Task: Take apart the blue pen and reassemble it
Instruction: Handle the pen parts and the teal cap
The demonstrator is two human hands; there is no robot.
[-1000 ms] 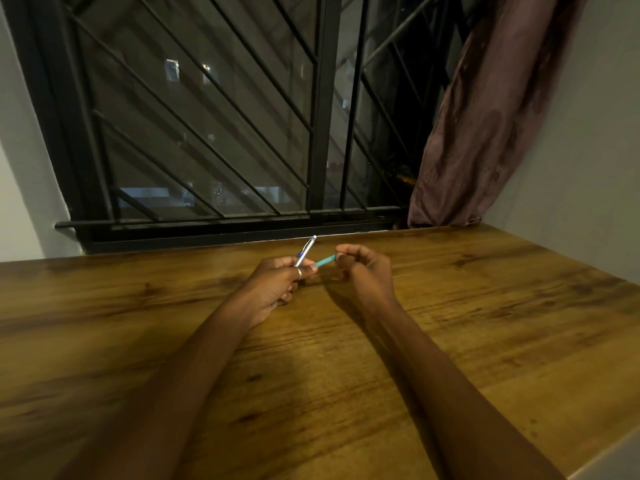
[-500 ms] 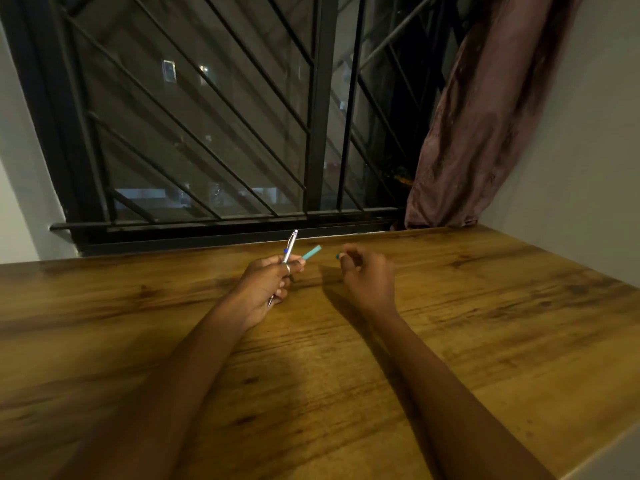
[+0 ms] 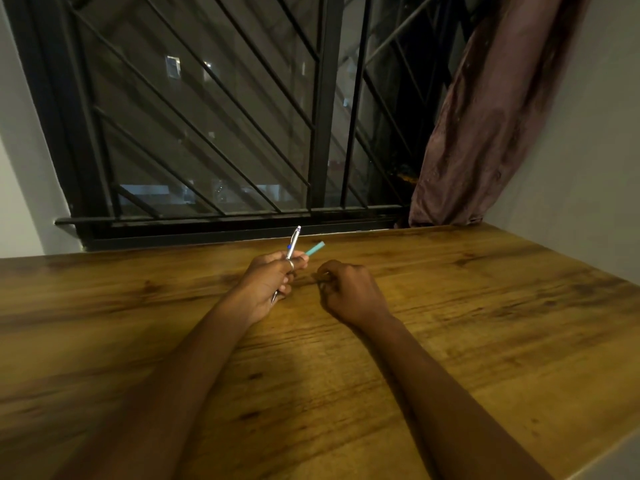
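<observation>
In left hand [image 3: 268, 284], silver pen body [image 3: 293, 244], teal piece [image 3: 314, 249], apart from right hand [image 3: 349, 291]

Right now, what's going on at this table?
A person is taking a pen apart over a wooden table. The left hand holds two pieces: a silver pen body pointing up toward the window, and a teal piece sticking out to the side. The right hand is curled low over the table, apart from the left; it may be pinching a small part, but that cannot be told. The pen is in pieces, not reassembled.
</observation>
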